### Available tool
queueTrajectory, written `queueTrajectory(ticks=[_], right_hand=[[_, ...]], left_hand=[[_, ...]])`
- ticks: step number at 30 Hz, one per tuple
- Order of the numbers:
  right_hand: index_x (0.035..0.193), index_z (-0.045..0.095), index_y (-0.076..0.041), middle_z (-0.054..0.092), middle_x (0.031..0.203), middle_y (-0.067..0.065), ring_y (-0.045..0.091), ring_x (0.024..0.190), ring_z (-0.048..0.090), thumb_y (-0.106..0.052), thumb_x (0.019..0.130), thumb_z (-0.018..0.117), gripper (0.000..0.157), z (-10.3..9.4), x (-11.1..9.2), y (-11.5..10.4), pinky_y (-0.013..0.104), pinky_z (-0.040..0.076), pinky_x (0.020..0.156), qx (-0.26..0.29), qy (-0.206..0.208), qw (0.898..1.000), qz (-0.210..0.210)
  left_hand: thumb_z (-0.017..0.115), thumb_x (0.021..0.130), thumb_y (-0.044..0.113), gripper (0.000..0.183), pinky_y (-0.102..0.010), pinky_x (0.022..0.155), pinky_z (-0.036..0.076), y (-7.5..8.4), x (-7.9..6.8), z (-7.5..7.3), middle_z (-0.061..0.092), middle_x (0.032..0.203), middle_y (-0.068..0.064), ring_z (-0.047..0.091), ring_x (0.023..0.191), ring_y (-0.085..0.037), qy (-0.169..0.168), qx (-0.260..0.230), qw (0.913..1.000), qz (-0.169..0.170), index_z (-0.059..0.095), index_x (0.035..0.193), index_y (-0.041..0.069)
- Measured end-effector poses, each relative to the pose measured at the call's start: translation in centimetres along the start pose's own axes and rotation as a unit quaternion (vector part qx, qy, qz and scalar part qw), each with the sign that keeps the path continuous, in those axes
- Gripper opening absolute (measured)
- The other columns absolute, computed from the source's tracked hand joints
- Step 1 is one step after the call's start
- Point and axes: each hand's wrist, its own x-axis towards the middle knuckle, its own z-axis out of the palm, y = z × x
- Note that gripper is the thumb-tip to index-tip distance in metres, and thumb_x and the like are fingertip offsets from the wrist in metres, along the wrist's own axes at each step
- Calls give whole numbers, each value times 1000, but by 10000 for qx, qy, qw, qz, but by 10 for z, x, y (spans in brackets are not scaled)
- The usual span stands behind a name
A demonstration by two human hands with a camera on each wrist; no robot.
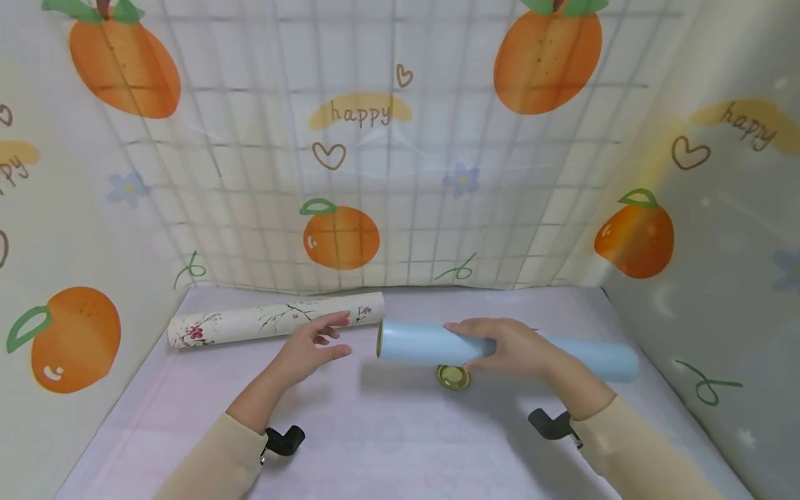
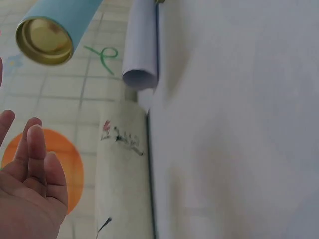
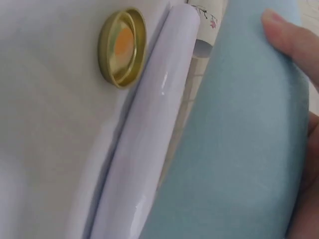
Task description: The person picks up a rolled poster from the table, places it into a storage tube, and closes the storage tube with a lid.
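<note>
A light blue cylindrical tube (image 1: 412, 342) is held level above the table by my right hand (image 1: 515, 347), thumb on the near side and fingers over the top. Its left end shows a recessed gold metal face (image 2: 47, 40) in the left wrist view. My left hand (image 1: 309, 351) is just left of that end, fingers spread and touching nothing. A round gold lid (image 1: 453, 377) lies on the table below the tube; the right wrist view shows its hollow side. Behind it, a rolled sheet of glossy white paper (image 3: 154, 109) lies on the table, mostly hidden by the tube in the head view.
A white roll printed with plum blossom branches (image 1: 250, 321) lies along the back left of the table, behind my left hand. Curtains with orange prints (image 1: 341, 237) stand at the back and both sides. Black wrist mounts (image 1: 286, 440) stick out from both sleeves.
</note>
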Motion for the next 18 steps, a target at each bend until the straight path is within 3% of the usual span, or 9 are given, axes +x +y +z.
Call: queueTrajectory(ticks=[4,11,18], right_hand=[[145,53,-41,59,140,-9,22,125,58,-37,78,86,74,-7,4,4,46,50,98,36,66,10000,16],[145,54,-35,58,142,-3,22,127,57,-35,79,86,74,-21,11,10,47,49,101,62,61,9998,-174],[146,51,-39,55,145,-2,27,135,49,-34,80,86,75,-31,20,22,52,41,110,282,-130,9992,238]], left_hand=[[82,85,23,61,-49,102,46,0,-1,-14,62,134,-2,58,113,-21,80,112,9999,41,58,142,22],[81,86,22,56,-51,103,45,1,-1,-33,61,136,-5,57,120,-30,208,273,9994,-43,61,138,19],[79,88,26,56,-47,102,43,-3,0,-52,59,140,-8,56,122,-30,308,575,9977,-156,59,140,18]])
